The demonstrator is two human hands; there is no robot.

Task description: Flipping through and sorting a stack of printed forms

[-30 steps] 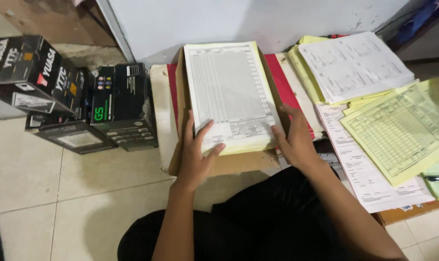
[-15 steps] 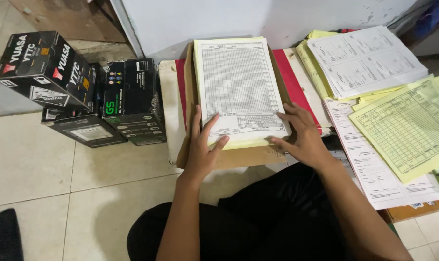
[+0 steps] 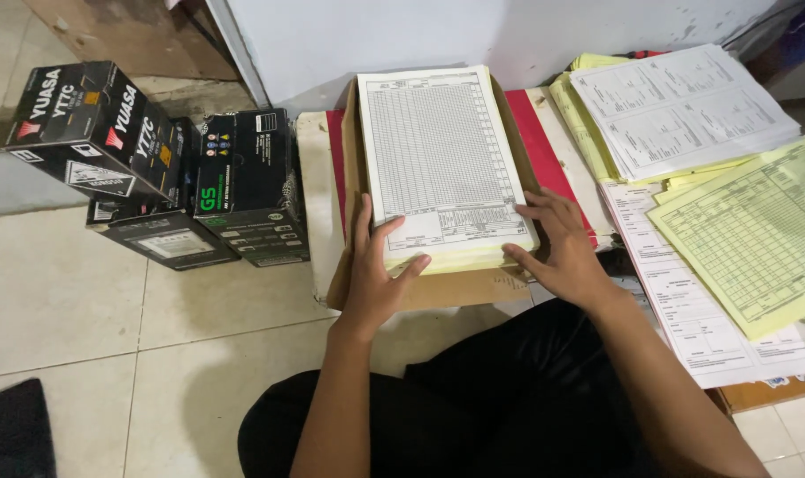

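— Item one, location?
— Paper stack (image 3: pixel 442 164), on a cardboard sheet (image 3: pixel 456 288) on the floor, left hand (image 3: pixel 376 270) and right hand (image 3: pixel 557 252) clasping its near corners, fingers flat on top.
— Surroundings?
— Black boxes (image 3: pixel 181 177) left of the stack, bare tile nearer; loose forms (image 3: pixel 730 204) crowd its right edge.
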